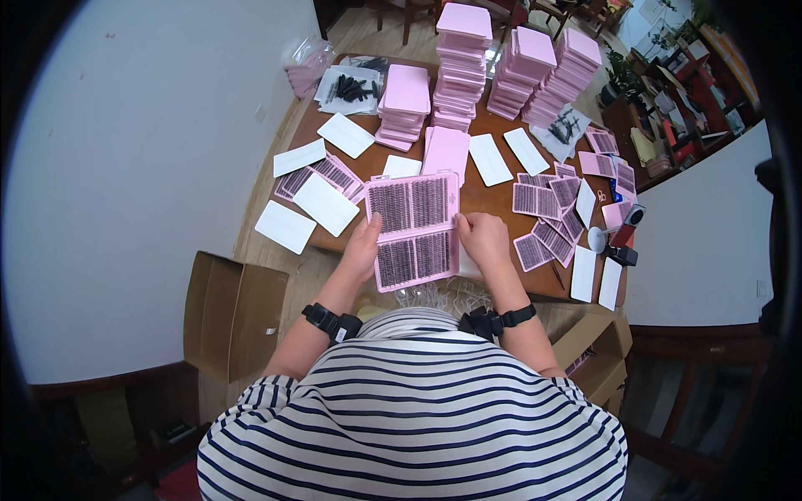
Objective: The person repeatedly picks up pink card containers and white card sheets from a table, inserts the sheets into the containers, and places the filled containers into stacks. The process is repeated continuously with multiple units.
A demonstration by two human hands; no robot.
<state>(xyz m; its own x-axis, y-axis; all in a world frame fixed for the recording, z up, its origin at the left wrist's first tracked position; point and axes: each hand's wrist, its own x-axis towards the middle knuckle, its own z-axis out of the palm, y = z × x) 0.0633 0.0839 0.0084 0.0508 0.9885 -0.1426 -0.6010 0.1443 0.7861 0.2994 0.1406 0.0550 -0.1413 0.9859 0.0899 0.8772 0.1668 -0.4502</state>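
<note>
Between both hands an opened pink lash case (413, 230) is held up over the table's near edge. Rows of black false-lash clusters fill both of its halves, each split by a pink strip. My left hand (363, 247) grips the left side near the hinge, thumb on the rim. On the opposite side my right hand (485, 241) pinches the rim at the hinge line. Just beyond the case lie flat pink cases (446, 150) and a white card (401, 166), both partly covered by it.
Tall stacks of pink cases (462, 69) stand at the table's back. Loose lash trays (537, 200) and white cards (335, 203) spread over both sides. A small device on a white stand (598, 238) is at right. Cardboard boxes (229, 319) flank me on the floor.
</note>
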